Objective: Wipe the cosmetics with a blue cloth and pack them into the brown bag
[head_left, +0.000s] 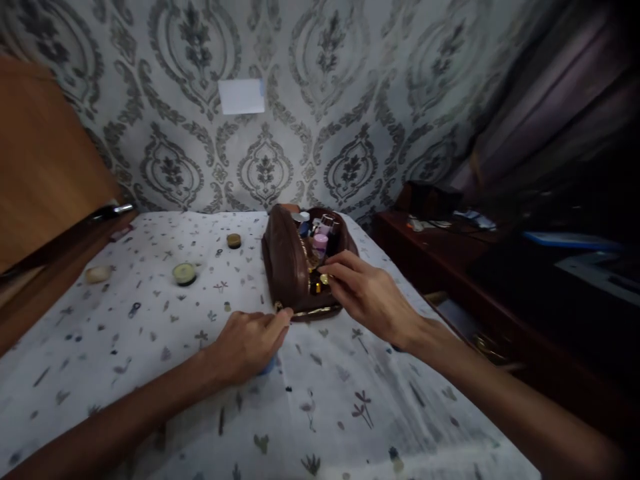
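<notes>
I see the brown pouch lying lengthwise on the printed cloth, its zip open and its mouth gaping upward, crammed with small upright bottles with pink and white caps, with a small gold piece at its near rim.

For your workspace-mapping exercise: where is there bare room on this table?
Free: cloth between the forearms, and between round tin and left hand. Crowded: around the brown pouch, with the right hand at it.
</notes>
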`<state>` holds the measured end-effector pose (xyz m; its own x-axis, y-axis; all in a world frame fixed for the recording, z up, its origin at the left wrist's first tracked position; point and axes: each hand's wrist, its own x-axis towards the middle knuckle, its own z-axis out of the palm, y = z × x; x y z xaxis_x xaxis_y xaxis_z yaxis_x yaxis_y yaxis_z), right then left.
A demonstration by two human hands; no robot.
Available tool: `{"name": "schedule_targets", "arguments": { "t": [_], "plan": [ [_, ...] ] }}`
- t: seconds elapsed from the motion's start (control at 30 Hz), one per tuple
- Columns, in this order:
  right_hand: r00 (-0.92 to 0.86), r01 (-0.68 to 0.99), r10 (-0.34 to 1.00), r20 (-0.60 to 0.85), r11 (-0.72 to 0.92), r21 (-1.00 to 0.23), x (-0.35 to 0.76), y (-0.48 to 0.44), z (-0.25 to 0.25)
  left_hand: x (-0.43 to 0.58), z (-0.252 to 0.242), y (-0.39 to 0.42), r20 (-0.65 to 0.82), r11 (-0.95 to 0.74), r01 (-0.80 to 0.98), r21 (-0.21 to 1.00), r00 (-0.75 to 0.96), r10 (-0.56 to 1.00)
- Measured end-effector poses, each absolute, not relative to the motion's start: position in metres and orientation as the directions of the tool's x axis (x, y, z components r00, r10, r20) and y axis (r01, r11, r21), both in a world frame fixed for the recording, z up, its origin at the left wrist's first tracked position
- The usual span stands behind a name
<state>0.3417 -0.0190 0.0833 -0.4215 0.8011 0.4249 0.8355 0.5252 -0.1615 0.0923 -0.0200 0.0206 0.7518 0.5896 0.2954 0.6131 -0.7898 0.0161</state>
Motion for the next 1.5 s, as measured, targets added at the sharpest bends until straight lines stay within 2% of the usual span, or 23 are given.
{"name": "schedule_targets", "arguments": {
  "t": [0.13,0.27,0.33,0.47,0.57,0.63,0.7,0.77,0.9,1.03,1.13,1.23,1.37,1.5],
  "plan": [
    [-0.448,0.698,0.700,0.557,0.663,-0.271,0.314,-0.033,0.070,0.042,0.017,0.012,0.274,-0.623,0.782,0.021,0.595,0.756],
    [-0.526,0.555,0.653,0.545,0.749,-0.361,0.273,-0.036,0.045,-0.007,0.024,0.057,0.357,-0.241,0.969,0.063,0.204,0.912],
    [-0.515,0.512,0.679,0.523,0.733,-0.448,0.250,-0.030,0.031,-0.025,0.023,0.071,0.354,-0.132,0.989,0.074,0.097,0.930],
    [-0.413,0.440,0.826,0.383,0.549,-0.710,0.205,-0.009,0.008,-0.042,0.006,0.081,0.194,-0.146,0.984,0.101,0.124,0.973],
    [-0.354,0.326,0.922,0.157,0.279,-0.903,0.179,0.004,-0.010,-0.048,-0.004,0.080,0.214,-0.167,0.977,0.134,0.136,0.967],
    [-0.344,0.210,0.939,0.021,0.098,-0.973,0.169,0.009,-0.023,-0.050,-0.007,0.081,0.258,-0.192,0.956,0.222,0.132,0.957],
    [-0.315,0.114,0.949,-0.021,0.016,-0.993,0.166,0.009,-0.036,-0.050,-0.007,0.082,0.291,-0.224,0.913,0.340,0.124,0.949],
    [-0.290,0.052,0.957,0.005,0.021,-0.998,0.167,0.009,-0.045,-0.047,-0.006,0.082,0.302,-0.241,0.873,0.424,0.114,0.946],
    [-0.288,0.029,0.958,0.016,0.026,-0.999,0.172,0.007,-0.050,-0.037,-0.002,0.082,0.303,-0.260,0.831,0.492,0.117,0.946],
    [-0.283,0.056,0.959,0.014,0.031,-0.998,0.174,0.005,-0.047,-0.035,0.000,0.087,0.307,-0.333,0.795,0.508,0.195,0.932],
    [-0.281,0.099,0.959,0.040,0.070,-0.993,0.174,0.003,-0.048,-0.046,-0.002,0.100,0.276,-0.322,0.818,0.476,0.208,0.938],
    [-0.292,0.132,0.953,0.083,0.126,-0.983,0.175,0.002,-0.048,-0.068,-0.003,0.121,0.243,-0.240,0.885,0.399,0.150,0.958],
    [-0.309,0.158,0.945,0.109,0.164,-0.974,0.177,0.002,-0.046,-0.109,0.005,0.157,0.225,-0.039,0.970,0.242,-0.017,0.974],
    [-0.318,0.164,0.940,0.123,0.182,-0.970,0.177,0.002,-0.046,-0.154,0.021,0.194,0.254,0.156,0.981,0.112,-0.180,0.950]
  ]
}}
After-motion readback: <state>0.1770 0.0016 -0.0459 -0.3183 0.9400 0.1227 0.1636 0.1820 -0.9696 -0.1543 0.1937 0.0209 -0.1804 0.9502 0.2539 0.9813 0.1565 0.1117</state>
